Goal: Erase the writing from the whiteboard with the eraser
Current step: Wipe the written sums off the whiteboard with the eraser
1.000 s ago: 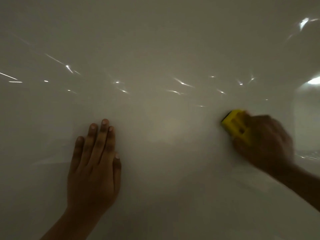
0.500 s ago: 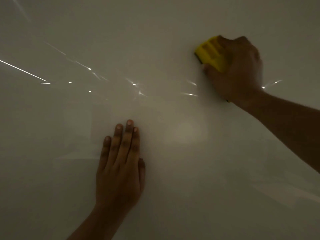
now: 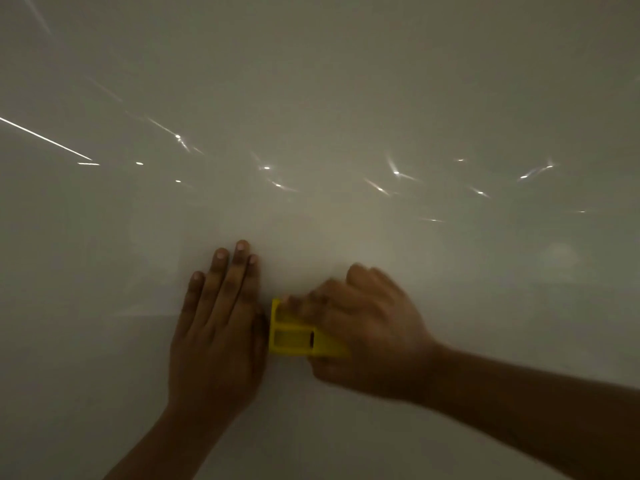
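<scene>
The glossy whiteboard [image 3: 346,81] fills the whole view, dimly lit, and I see no writing on it. My left hand [image 3: 218,327] lies flat against the board at lower centre, fingers together and pointing up. My right hand [image 3: 363,327] grips a yellow eraser [image 3: 291,336] pressed to the board, its left end almost touching my left hand's thumb side. The right hand is blurred by motion, and its fingers cover the eraser's right half.
Small bright reflections of lights streak across the board's middle [image 3: 396,173], with a long one at the left [image 3: 45,138]. No frame, tray or edge of the board is in view.
My right hand swept the eraser from the upper right down and left until it sits beside my left hand. The left hand stayed flat on the board.
</scene>
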### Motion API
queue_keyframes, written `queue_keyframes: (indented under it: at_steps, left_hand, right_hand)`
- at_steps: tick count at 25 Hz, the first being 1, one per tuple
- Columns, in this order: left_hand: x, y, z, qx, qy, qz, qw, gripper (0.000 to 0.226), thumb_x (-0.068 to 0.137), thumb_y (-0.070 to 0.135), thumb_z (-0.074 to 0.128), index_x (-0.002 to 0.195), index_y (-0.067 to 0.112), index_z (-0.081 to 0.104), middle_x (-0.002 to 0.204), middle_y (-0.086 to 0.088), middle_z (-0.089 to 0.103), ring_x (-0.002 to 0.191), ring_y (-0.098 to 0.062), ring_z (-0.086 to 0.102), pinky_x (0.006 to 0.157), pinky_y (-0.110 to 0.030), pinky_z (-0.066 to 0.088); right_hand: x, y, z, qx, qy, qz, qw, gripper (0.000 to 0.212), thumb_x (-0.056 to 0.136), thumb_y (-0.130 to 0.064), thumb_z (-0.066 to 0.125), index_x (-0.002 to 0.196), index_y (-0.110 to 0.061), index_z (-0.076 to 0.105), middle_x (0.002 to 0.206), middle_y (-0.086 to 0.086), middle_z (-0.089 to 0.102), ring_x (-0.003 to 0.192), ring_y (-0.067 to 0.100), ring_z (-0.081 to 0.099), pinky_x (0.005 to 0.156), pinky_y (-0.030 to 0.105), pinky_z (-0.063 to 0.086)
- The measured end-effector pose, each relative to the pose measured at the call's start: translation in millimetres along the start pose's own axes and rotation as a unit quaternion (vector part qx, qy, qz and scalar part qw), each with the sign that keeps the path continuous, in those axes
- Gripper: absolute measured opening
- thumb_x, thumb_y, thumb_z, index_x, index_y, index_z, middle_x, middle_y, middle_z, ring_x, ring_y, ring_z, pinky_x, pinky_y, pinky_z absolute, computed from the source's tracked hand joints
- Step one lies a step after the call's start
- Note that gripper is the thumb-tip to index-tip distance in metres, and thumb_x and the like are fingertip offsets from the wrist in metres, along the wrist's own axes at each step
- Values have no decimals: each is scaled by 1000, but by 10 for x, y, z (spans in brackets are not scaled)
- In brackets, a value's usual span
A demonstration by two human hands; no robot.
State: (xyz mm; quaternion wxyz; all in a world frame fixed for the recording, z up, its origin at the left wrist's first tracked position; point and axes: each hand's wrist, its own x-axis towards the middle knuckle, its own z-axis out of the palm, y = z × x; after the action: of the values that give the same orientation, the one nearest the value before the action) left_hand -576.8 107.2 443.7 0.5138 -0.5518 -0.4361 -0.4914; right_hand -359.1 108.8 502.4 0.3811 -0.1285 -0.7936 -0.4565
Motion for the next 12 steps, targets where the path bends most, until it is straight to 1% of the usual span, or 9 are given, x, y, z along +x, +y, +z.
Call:
queue_keyframes:
  at_steps: [2,4,6,7,8,9,10,11,12]
  left_hand:
    - [16,12,-20,7,-9,-8,1000,55,104,21,32,155,1,39,167,-13,34,156,-32,30,128,-51,26]
    - [38,30,-34,4,-10,-13,1000,56,104,21,33,156,3,37,168,-11,32,157,-30,29,129,-48,23]
    - [34,24,-36,3,-11,-14,1000,56,103,20,35,156,3,38,167,-11,32,157,-30,28,130,-46,20]
    - [27,22,-32,3,-11,-13,1000,56,104,20,35,156,3,38,168,-12,32,158,-29,28,130,-45,19]
    - [21,14,-28,3,-11,-13,1000,56,104,21,34,157,3,38,168,-11,32,158,-29,27,130,-45,19]
    - [14,10,-24,4,-12,-15,1000,56,105,22,32,157,4,37,168,-11,32,158,-28,26,131,-44,18]
    - [13,5,-19,6,-12,-18,1000,56,105,23,31,158,5,37,169,-10,32,159,-27,26,131,-43,17]
    - [14,5,-12,8,-11,-22,1000,56,106,24,29,158,6,36,169,-9,31,159,-26,25,131,-42,16]
    - [9,11,-5,7,-11,-27,1000,56,106,25,29,159,7,36,169,-9,31,159,-25,25,132,-40,15]
  right_hand:
    - [-357,-136,73,4,-19,-40,999,57,70,-48,71,122,-28,66,102,-4,67,74,26,50,65,32,42]
    - [-681,-200,97,21,-35,-79,996,49,74,-45,70,120,-28,66,99,-5,67,69,24,48,63,31,41]
    - [-884,-127,36,22,-48,-86,995,45,77,-45,69,118,-27,67,98,-4,68,69,23,48,64,31,41]
    - [-910,-16,-8,14,-53,-62,997,46,78,-47,68,118,-27,68,100,-4,68,71,24,51,65,31,40]
    - [-888,138,-66,-4,-50,-13,999,47,77,-50,67,119,-27,69,100,-3,69,73,25,54,67,32,39]
    - [-848,321,-141,-33,-38,60,997,50,76,-54,65,119,-28,69,98,-2,69,75,27,57,68,33,37]
    - [-799,499,-226,-61,-10,144,988,52,75,-54,64,120,-29,67,96,-1,66,77,29,58,68,34,36]
    - [-770,650,-289,-67,38,218,973,55,74,-52,66,123,-28,64,94,0,63,77,31,58,70,36,37]
    - [-784,738,-322,-55,88,266,958,58,74,-47,68,127,-26,62,94,2,61,78,31,56,72,37,40]
